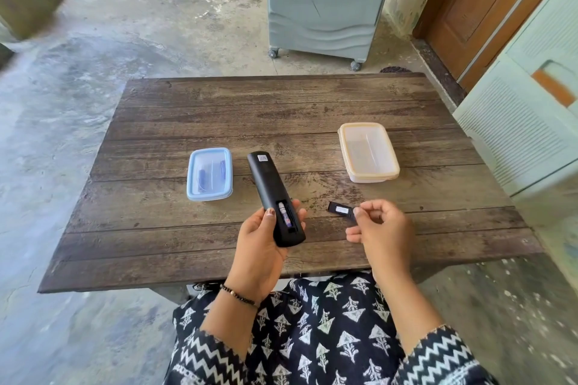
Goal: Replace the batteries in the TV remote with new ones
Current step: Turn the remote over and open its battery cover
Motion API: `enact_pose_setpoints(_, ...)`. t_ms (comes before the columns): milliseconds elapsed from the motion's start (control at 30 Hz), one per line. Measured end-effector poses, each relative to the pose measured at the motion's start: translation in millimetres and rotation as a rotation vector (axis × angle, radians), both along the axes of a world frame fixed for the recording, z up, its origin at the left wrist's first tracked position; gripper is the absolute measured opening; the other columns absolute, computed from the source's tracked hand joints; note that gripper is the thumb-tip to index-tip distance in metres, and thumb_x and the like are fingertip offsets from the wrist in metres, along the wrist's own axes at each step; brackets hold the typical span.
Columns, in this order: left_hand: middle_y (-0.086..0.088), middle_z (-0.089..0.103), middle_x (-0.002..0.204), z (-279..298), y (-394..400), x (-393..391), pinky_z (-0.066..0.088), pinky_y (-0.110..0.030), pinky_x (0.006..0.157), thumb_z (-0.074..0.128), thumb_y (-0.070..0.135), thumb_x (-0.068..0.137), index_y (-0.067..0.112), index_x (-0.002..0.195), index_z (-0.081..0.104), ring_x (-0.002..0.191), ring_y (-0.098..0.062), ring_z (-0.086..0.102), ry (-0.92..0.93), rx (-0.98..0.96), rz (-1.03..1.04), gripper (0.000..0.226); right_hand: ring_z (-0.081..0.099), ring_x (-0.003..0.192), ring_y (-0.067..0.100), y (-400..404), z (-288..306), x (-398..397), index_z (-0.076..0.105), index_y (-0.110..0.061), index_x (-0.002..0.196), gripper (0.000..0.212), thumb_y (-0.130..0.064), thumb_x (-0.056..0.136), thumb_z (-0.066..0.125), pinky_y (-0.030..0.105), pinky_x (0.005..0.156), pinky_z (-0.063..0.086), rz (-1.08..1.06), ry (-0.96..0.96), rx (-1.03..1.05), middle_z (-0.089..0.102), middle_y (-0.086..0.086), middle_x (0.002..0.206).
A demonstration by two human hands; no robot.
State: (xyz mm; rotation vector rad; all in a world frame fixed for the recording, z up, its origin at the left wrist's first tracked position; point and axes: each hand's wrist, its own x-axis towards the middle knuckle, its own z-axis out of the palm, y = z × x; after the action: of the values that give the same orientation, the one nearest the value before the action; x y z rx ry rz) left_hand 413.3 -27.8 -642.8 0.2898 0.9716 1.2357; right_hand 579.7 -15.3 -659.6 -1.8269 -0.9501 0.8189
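Item: TV remote (271,184), black, back side up, battery bay uncovered with a battery (285,213) seated inside; near end gripped in the left hand (261,236), thumb along its edge, far end pointing away over the bench (219,109). Battery cover (341,211), small and black, pinched between thumb and fingers of the right hand (380,225), held just right of the remote, apart from it. Blue lidded box (210,174) with bluish contents, beyond the left hand. Cream lidded box (368,151), beyond the right hand.
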Motion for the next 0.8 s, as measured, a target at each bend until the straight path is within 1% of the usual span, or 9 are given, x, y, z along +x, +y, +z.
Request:
enact_pose_setpoints(133,-0.027,0.056,0.127,2.3,0.9,-3.3,0.05,-0.041,0.092,0.032,0.011,0.099,-0.004,0.128,0.045,0.107,-0.034,0.059,-0.02,0.002,-0.018,0.036,0.065,0.045,0.017,2.8,5.2,0.8,0.062,-0.007,0.08,0.007,-0.004,0.086,0.06,0.023,0.037,0.049,0.075,-0.107,-0.054,0.066,0.01,0.069)
enact_pose_setpoints(200,-0.027,0.055,0.127,3.1,1.8,-4.7,0.05,-0.041,0.093,0.032,0.011,0.099,-0.004,0.128,0.046,0.107,-0.033,0.059,-0.027,0.013,-0.036,0.036,0.065,0.048,0.019,3.5,8.4,1.0,0.063,-0.008,0.081,0.007,-0.005,0.086,0.059,0.031,0.042,0.054,0.109,-0.157,-0.079,0.065,0.006,0.068)
enact_pose_setpoints(267,-0.026,0.056,0.127,3.5,2.1,-5.6,0.05,-0.04,0.093,0.032,0.011,0.099,-0.004,0.127,0.046,0.109,-0.033,0.059,-0.024,0.02,-0.053,0.035,0.064,0.056,0.019,2.1,13.2,-1.5,0.065,-0.012,0.077,0.007,-0.008,0.083,0.062,0.036,0.052,0.055,0.174,-0.33,0.035,0.065,0.0,0.069)
enact_pose_setpoints(367,-0.023,0.061,0.121,2.9,1.9,-6.1,0.049,-0.04,0.093,0.033,0.011,0.098,-0.003,0.122,0.051,0.108,-0.031,0.059,-0.003,0.033,-0.083,0.033,0.058,0.065,0.008,-3.4,27.5,-17.8,0.07,-0.012,0.086,0.007,-0.009,0.081,0.068,0.021,0.061,0.052,0.396,-0.506,0.298,0.066,-0.002,0.081)
enact_pose_setpoints(400,-0.022,0.063,0.116,2.9,1.5,-6.2,0.05,-0.039,0.091,0.033,0.011,0.098,-0.003,0.119,0.053,0.104,-0.029,0.06,0.005,0.04,-0.099,0.032,0.057,0.067,0.004,-5.1,31.1,-24.7,0.071,-0.01,0.091,0.011,-0.009,0.081,0.068,0.015,0.063,0.051,0.49,-0.524,0.344,0.066,-0.002,0.084)
enact_pose_setpoints(467,-0.017,0.066,0.1,2.5,0.7,-6.6,0.055,-0.034,0.079,0.033,0.011,0.098,-0.001,0.113,0.055,0.088,-0.022,0.064,0.024,0.065,-0.133,0.03,0.056,0.072,0.002,-7.4,35.5,-37.6,0.07,-0.008,0.099,0.018,-0.009,0.082,0.067,0.013,0.067,0.05,0.635,-0.545,0.382,0.066,-0.001,0.09)
enact_pose_setpoints(567,-0.012,0.066,0.09,4.2,-0.4,-6.4,0.055,-0.032,0.075,0.033,0.012,0.098,0.003,0.109,0.057,0.078,-0.017,0.065,0.064,0.106,-0.161,0.028,0.059,0.084,0.004,-7.9,34.1,-47.1,0.068,-0.01,0.107,0.024,-0.008,0.083,0.065,0.016,0.078,0.05,0.658,-0.472,0.37,0.065,-0.002,0.097)
enact_pose_setpoints(700,-0.013,0.069,0.099,7.6,0.5,-7.9,0.049,-0.041,0.091,0.036,0.012,0.097,0.003,0.112,0.058,0.096,-0.025,0.064,0.105,0.168,-0.14,0.028,0.061,0.087,-0.002,-11.9,31.8,-49.4,0.068,-0.017,0.103,0.023,-0.007,0.083,0.065,0.01,0.073,0.05,0.468,-0.196,0.232,0.066,-0.008,0.098)
enact_pose_setpoints(800,-0.013,0.066,0.098,6.5,3.5,-9.8,0.048,-0.037,0.086,0.038,0.011,0.097,0.001,0.118,0.056,0.097,-0.025,0.06,0.13,0.164,-0.108,0.03,0.061,0.083,-0.002,-14.7,30.0,-51.8,0.069,-0.019,0.101,0.024,-0.008,0.08,0.069,0.014,0.072,0.052,0.462,-0.165,0.205,0.065,-0.011,0.095)
